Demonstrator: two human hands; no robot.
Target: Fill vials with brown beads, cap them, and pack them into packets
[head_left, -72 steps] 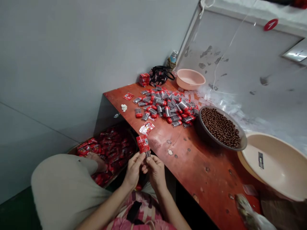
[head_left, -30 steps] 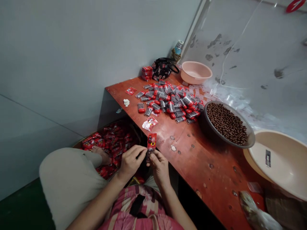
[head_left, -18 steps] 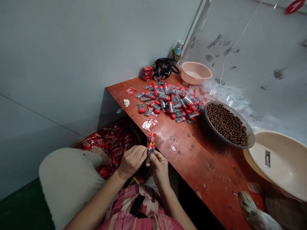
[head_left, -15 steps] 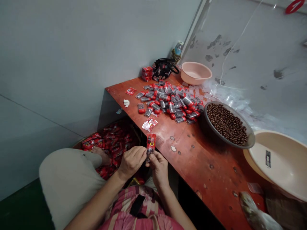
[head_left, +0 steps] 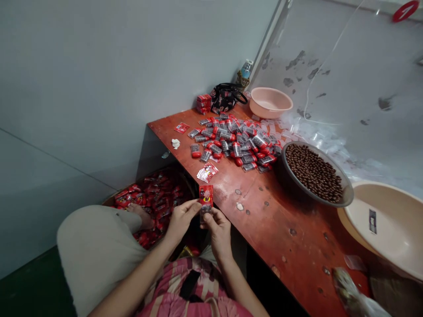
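A small clear container with a red printed label [head_left: 206, 193] is held upright over my lap, just off the table's near edge. Dark round pieces show through its lower part. My right hand [head_left: 218, 231] grips the lower end between thumb and fingers. From the other side, my left hand [head_left: 183, 219] is closed on its left edge, thumb and fingertips together at the label. Close beyond it on the table lies a small stack of red printed labels [head_left: 207, 172]. Further back is a heap of clear, red-capped containers [head_left: 236, 143] with dark contents.
A grey bowl of brown chocolate balls [head_left: 312, 171] stands on the red table [head_left: 261, 220]. Beside it is a large cream basin [head_left: 393, 220]; a pink basin [head_left: 269, 99] and a black bag [head_left: 225, 97] are farther back. Red packs [head_left: 155, 207] fill a container below left.
My left hand has shifted from a curled grip to straighter fingers with the thumb at the label's edge. The container has moved slightly left; my right hand keeps its hold.
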